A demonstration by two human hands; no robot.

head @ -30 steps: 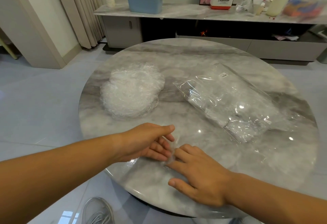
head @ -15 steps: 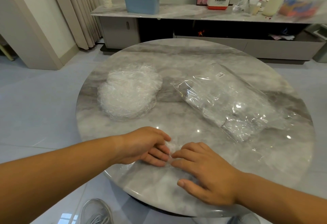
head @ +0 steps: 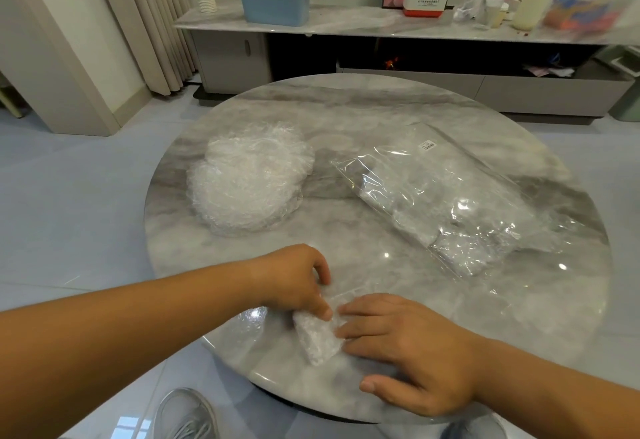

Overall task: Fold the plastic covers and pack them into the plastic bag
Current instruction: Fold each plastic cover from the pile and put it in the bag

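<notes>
Head view: round marble table (head: 381, 116), grey floor (head: 86, 196); left hand (head: 294, 282) pinches folded cover (head: 317, 341), right hand (head: 415, 352) flat on it.

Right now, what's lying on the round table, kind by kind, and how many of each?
folded cover, at the near edge: 1
pile of loose covers: 1 (sheets too many to count)
plastic bag, some covers already inside: 1
Total: 3

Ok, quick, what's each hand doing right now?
Left hand: fingers curled, pinching the folded plastic cover.
Right hand: open, fingers pressing on that cover.
</notes>
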